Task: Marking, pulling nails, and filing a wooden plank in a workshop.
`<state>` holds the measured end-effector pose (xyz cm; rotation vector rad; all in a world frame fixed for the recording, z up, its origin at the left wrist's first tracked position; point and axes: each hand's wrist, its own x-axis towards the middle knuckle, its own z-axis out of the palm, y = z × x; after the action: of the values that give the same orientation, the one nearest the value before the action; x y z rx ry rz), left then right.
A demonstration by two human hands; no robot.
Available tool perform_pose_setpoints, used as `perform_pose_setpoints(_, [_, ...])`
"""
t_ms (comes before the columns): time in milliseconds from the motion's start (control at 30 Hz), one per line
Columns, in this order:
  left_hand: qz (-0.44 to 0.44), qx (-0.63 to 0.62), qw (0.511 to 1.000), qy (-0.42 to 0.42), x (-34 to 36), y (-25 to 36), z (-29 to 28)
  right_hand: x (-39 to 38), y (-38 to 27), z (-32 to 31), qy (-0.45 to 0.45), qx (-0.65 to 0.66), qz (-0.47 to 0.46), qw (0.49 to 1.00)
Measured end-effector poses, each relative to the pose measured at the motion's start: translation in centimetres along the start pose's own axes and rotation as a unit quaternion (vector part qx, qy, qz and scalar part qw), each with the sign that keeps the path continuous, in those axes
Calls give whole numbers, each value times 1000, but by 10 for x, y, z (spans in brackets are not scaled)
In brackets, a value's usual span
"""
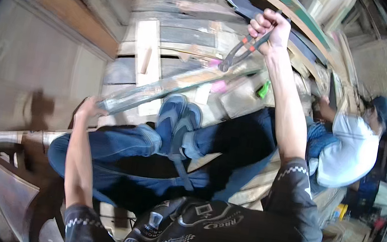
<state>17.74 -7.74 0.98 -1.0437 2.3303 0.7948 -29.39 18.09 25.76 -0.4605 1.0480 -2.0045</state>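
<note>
My left hand is closed round the near left end of a long, worn wooden plank. From there the plank slants up to the right, passing just beyond my feet. Raised at the upper right, my right hand grips a pair of pincers with dark and orange handles. Their metal jaws point down to the left, close above the plank's far part in the picture; whether they touch it I cannot tell. Motion blur hides the finer detail of the plank's surface.
A pale board with a small wood piece lies beyond my sandalled feet. Wooden cabinet panels stand at left. A green object lies near the plank's far end. Another person sits close at right.
</note>
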Motion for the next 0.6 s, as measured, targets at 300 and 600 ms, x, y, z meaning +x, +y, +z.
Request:
perform_pose_setpoints(300, [20, -64, 995, -68, 71, -57, 32, -205, -111, -185, 235, 33, -347, 907])
perform_pose_setpoints(600, [107, -63, 992, -29, 15, -1, 10, -314, -2, -249, 404, 77, -352, 841])
